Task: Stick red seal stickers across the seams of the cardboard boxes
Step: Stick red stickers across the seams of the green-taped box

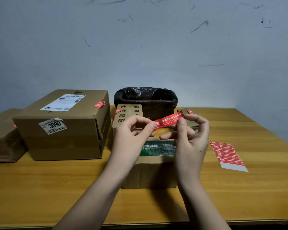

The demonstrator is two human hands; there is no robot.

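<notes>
Head view: the left hand (133, 130) and right hand (189, 130) each pinch an end of 1 red seal sticker (169, 121), held taut in the air above the small box (153, 170) on the table (56, 188). Best to keep it taut, centre it over the seam, then press down from the middle outward

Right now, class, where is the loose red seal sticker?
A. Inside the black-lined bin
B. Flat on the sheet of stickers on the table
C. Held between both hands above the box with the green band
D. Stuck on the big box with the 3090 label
C: the red seal sticker is pinched at its ends by the left hand and right hand, above the box with the green band.
</notes>
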